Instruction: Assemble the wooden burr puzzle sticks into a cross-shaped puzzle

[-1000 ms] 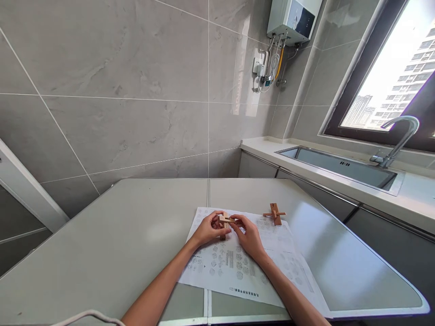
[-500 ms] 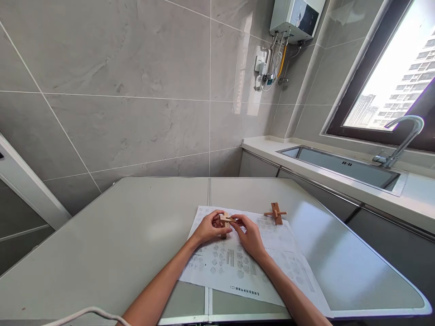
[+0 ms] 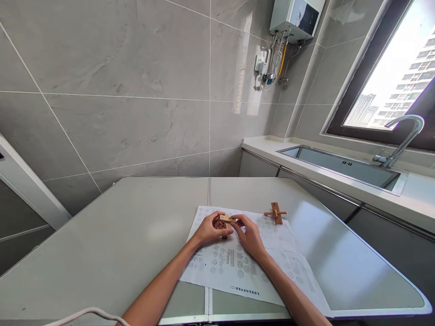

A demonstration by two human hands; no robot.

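My left hand (image 3: 208,231) and my right hand (image 3: 249,236) meet over a printed instruction sheet (image 3: 238,262) on a grey table (image 3: 118,240). Both pinch a small wooden puzzle piece assembly (image 3: 225,221) held between the fingertips, just above the paper. The fingers of each hand are curled round the wood. A second wooden cross-shaped puzzle (image 3: 276,213) lies on the sheet's far right corner, apart from both hands.
A counter with a steel sink (image 3: 340,167) and curved tap (image 3: 401,140) runs along the right under a window. A water heater (image 3: 295,18) with pipes hangs on the tiled wall. A white cable (image 3: 81,314) lies at the table's near left edge.
The hands have shifted very slightly on the wooden piece; the view has tilted a little. The other puzzle has stayed in place.
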